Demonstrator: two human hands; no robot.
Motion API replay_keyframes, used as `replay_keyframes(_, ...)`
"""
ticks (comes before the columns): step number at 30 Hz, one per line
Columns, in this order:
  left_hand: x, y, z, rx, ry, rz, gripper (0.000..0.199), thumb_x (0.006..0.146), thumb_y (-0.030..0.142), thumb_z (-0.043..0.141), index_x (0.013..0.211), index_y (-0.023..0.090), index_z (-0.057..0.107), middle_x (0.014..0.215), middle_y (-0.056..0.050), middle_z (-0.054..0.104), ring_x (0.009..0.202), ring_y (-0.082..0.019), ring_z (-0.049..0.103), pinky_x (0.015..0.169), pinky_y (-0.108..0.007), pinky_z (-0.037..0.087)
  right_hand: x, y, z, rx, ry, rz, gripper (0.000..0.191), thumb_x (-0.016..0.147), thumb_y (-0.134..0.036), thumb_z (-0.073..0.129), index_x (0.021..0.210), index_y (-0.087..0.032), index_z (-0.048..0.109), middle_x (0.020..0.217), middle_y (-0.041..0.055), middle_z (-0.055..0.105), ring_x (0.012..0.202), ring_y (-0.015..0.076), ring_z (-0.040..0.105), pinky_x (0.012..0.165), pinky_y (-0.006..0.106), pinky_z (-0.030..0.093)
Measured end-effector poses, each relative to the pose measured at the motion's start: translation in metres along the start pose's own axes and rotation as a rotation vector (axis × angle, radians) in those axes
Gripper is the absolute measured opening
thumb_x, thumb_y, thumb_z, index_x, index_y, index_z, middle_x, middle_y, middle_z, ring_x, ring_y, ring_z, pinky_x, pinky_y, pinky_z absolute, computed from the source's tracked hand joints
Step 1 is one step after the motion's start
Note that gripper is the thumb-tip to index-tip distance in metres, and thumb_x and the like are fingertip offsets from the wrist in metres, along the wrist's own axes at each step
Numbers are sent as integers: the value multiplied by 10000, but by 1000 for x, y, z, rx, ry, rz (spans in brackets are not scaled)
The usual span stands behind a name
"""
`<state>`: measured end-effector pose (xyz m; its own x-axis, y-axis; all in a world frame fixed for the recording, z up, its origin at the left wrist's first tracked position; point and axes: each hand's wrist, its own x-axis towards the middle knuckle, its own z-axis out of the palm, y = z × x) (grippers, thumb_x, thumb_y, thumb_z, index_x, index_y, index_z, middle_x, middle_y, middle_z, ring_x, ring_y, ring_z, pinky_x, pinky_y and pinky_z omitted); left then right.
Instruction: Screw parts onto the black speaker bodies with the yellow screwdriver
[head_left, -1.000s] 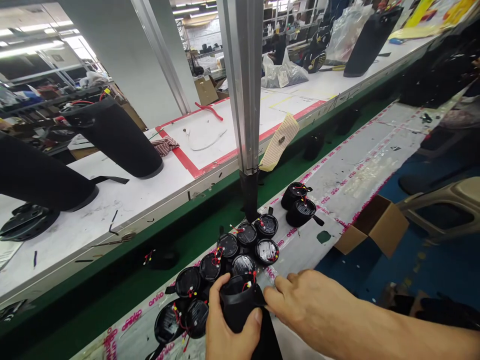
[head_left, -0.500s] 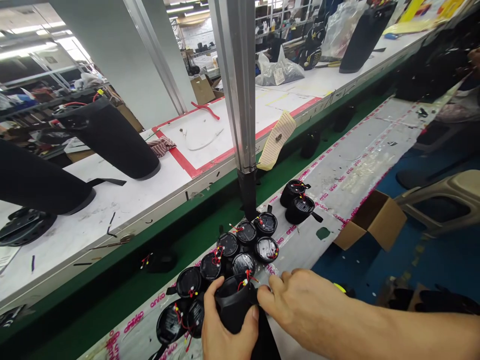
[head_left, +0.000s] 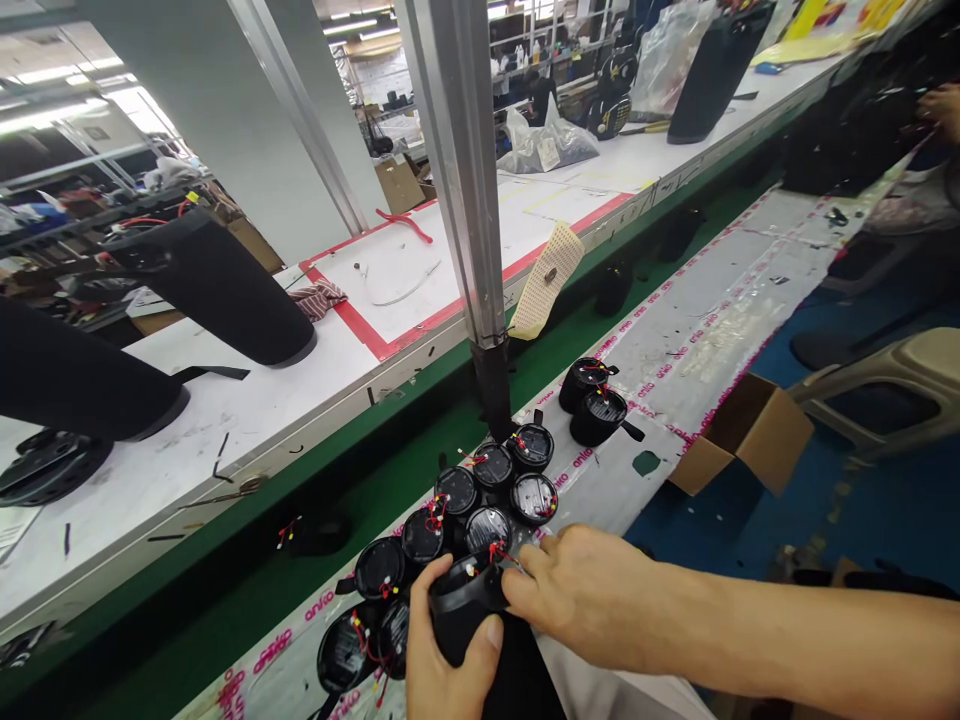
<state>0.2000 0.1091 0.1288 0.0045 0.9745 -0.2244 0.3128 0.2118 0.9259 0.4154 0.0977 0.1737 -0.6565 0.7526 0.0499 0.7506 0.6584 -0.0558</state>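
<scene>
In the head view, my left hand (head_left: 450,660) wraps round a black cylindrical housing (head_left: 465,610), thumb in front and fingers at its far side. Red wires with small white connectors (head_left: 484,560) stick out of the housing's open top. My right hand (head_left: 574,590) is closed at the right side of the rim, fingertips pinched beside the wires; whatever lies between them is hidden. Just beyond stand several similar black cylinders (head_left: 424,532), open ends up, with red and yellow leads showing. Two more black cylinders (head_left: 598,415) stand farther along the same plastic-covered surface.
The long bench strip (head_left: 675,350) is covered with plastic and pink printed tape. A metal post (head_left: 457,180) rises beside a white table (head_left: 285,420) bearing large black cylinders (head_left: 214,285). An open cardboard box (head_left: 742,435) and a beige chair (head_left: 892,385) stand right. Another person's hand (head_left: 941,105) shows far right.
The view has shifted slightly. My right hand stays at the rim, its forearm a little higher in the picture; my left hand keeps its grip on the housing, whose wires have moved slightly.
</scene>
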Motion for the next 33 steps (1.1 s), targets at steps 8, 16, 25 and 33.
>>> replay_keyframes(8,-1,-8,0,-336,-154,-185,905,672,717,848,1417,263,609,1202,-110,823,1169,-400,758,1035,-482,586,-7,15,-1,408,260,269,272,1069,-326,628,1304,-192,605,984,29,807,846,215,773,691,337,467)
replay_keyframes(16,6,0,4,-316,-202,-140,951,660,737,842,1423,230,588,1251,-138,823,1191,-407,754,1128,-501,508,8,29,-36,730,-44,289,285,1031,-279,642,1309,-266,702,930,2,789,823,198,730,702,291,421)
replay_keyframes(25,23,20,32,-239,-368,-18,841,647,726,877,1326,263,694,1188,-65,852,1149,-363,768,1005,-387,591,-12,59,-33,1091,-176,367,242,956,-435,747,891,-224,647,678,-67,643,621,124,596,567,220,360)
replay_keyframes(33,18,-20,75,-455,-516,-70,1356,581,811,905,1655,209,336,1585,-244,610,1429,-430,626,1200,-494,483,-97,38,-43,644,-75,768,299,1085,-493,566,913,-259,638,766,-12,671,683,184,614,596,304,311)
